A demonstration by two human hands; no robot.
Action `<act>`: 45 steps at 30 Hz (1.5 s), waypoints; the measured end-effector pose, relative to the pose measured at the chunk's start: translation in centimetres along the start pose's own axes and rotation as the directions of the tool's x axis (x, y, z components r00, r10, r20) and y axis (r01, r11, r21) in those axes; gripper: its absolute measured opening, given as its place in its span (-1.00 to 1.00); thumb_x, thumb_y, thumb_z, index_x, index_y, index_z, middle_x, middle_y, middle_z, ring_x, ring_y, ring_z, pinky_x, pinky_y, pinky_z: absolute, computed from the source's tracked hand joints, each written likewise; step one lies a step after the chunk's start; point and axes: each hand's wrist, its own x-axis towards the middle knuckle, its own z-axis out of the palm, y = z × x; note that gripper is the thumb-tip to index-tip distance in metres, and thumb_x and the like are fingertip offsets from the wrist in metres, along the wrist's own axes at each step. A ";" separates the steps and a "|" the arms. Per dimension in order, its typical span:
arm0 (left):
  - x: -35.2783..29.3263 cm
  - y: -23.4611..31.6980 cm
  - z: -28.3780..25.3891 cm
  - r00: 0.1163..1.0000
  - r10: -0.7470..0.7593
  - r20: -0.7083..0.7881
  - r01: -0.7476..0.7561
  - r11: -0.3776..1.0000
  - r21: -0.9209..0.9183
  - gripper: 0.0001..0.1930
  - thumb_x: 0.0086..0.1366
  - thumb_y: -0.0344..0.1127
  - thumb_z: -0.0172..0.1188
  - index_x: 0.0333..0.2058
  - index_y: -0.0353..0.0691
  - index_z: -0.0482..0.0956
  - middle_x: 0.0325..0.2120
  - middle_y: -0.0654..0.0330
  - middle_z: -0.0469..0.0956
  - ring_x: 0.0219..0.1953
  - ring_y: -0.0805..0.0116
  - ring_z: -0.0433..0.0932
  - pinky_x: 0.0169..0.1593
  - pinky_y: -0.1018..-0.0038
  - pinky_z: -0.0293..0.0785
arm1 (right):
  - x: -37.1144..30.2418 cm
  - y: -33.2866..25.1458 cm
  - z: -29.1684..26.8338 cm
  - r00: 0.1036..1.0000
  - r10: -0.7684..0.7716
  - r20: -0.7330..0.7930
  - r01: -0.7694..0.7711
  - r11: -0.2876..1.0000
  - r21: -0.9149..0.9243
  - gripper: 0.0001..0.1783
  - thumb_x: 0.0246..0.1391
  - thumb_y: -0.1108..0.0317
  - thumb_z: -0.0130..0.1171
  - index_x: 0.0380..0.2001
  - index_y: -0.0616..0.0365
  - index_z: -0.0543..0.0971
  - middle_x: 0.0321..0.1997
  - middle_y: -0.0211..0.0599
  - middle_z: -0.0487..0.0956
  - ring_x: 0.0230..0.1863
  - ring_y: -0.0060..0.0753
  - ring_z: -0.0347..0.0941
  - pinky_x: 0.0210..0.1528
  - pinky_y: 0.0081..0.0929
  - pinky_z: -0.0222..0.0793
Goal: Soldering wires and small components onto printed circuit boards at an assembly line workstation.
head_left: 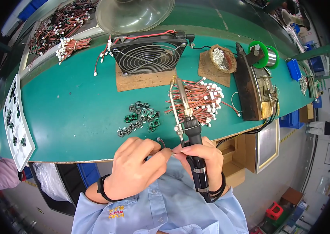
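Head view: left of the soldering iron (192, 128), the left hand (135, 165) is pinching a wire (163, 144), its plug (159, 139) pointing forward; the right hand (211, 155) is clasping the iron, which is pointing forward too.

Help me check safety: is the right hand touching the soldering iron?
Touching: the head view shows the right hand gripping the soldering iron by its handle.

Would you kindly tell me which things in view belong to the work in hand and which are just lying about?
Likely part of the job: soldering iron in the right hand, wires, small boards, solder reel, fan.

Apparently just lying about: red stool, plastic bag, cardboard box.
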 end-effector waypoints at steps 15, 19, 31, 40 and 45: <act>-1.8 -0.8 -0.1 0.878 -0.477 0.045 0.320 0.515 -0.795 -0.69 0.11 -0.55 0.20 -0.13 -0.36 0.44 -0.22 0.11 0.44 -0.24 0.41 0.46 -0.13 0.50 0.40 | 0.1 -0.9 1.3 0.934 0.357 -0.010 -0.284 0.759 0.586 -0.41 -0.12 0.69 0.21 -0.09 0.08 0.14 -0.41 -0.11 0.51 -0.42 -0.49 0.47 -0.39 -0.61 0.37; -2.0 -1.6 0.0 0.906 -0.412 0.095 0.276 0.404 -0.872 -0.71 0.15 -0.57 0.16 -0.12 -0.40 0.42 -0.17 0.12 0.43 -0.18 0.42 0.45 -0.07 0.49 0.39 | 0.2 -0.9 1.2 0.948 0.318 -0.032 -0.255 0.811 0.526 -0.41 -0.11 0.65 0.23 -0.09 0.08 0.14 -0.43 -0.14 0.51 -0.43 -0.52 0.46 -0.43 -0.66 0.32; -1.8 -1.8 0.4 0.850 -0.407 0.333 0.297 -0.149 -0.943 -0.73 0.26 -0.43 0.07 -0.08 -0.38 0.40 -0.27 0.16 0.49 -0.17 0.38 0.47 -0.09 0.50 0.37 | 1.0 -2.1 1.4 0.960 0.280 0.020 -0.262 0.867 0.424 -0.44 -0.11 0.64 0.22 -0.12 0.11 0.14 -0.47 -0.19 0.51 -0.47 -0.58 0.47 -0.50 -0.69 0.31; -2.1 -2.5 1.0 0.850 -0.338 0.403 0.263 -0.391 -0.882 -0.72 0.28 -0.37 0.05 -0.07 -0.36 0.40 -0.25 0.15 0.50 -0.17 0.40 0.48 -0.12 0.49 0.38 | 1.5 -2.4 2.0 0.984 0.180 0.003 -0.166 0.901 0.402 -0.46 -0.12 0.66 0.22 -0.14 0.15 0.14 -0.44 -0.20 0.48 -0.45 -0.54 0.50 -0.54 -0.70 0.33; -2.0 -2.3 1.1 0.843 -0.341 0.415 0.271 -0.398 -0.877 -0.72 0.29 -0.34 0.04 -0.08 -0.35 0.40 -0.25 0.14 0.49 -0.18 0.39 0.47 -0.13 0.47 0.39 | 1.6 -2.4 2.1 0.989 0.146 -0.029 -0.123 0.909 0.398 -0.46 -0.14 0.66 0.24 -0.15 0.17 0.17 -0.39 -0.29 0.42 -0.43 -0.54 0.51 -0.56 -0.70 0.33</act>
